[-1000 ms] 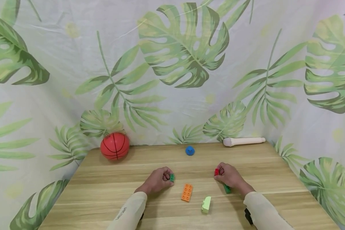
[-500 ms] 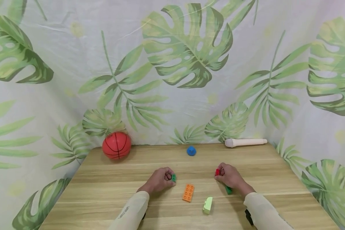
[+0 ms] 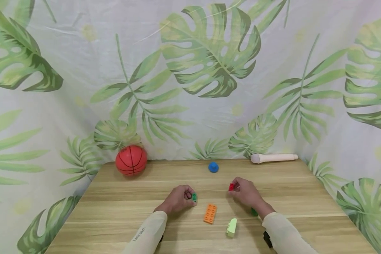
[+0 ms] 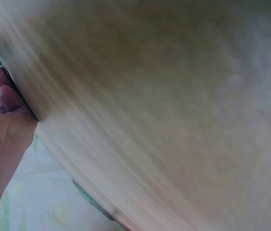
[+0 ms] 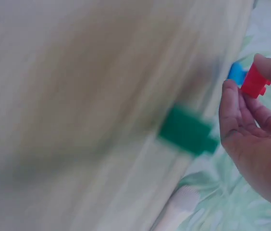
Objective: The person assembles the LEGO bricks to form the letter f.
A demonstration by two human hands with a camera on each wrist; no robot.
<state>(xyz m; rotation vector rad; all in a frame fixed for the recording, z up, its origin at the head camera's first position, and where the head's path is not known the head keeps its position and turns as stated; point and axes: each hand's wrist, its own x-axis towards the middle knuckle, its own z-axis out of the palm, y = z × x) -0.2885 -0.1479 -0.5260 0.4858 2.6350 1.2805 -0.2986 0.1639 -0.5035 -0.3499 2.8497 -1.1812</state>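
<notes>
In the head view my left hand (image 3: 178, 198) pinches a small green toy brick (image 3: 194, 197) between thumb and fingers, low over the table's middle. My right hand (image 3: 247, 192) pinches a small red toy brick (image 3: 231, 187) at its fingertips, and the right wrist view shows its studs. Partly hidden under the right wrist, a second green brick (image 3: 254, 212) lies on the table; it looks blurred in the right wrist view. Between the hands and nearer to me lies an orange brick (image 3: 210, 213) with studs up. A light green curved brick (image 3: 231, 227) is to its right.
Along the back of the wooden table (image 3: 114, 225) are a red basketball (image 3: 131, 160), a small round blue object (image 3: 213, 167) and a whitish toy microphone (image 3: 274, 158). A leaf-patterned cloth (image 3: 206, 116) hangs directly behind the table.
My right hand has moved left and slightly away from me with the red brick, covering more of the second green brick. The left hand keeps its place. The head view has turned slightly left.
</notes>
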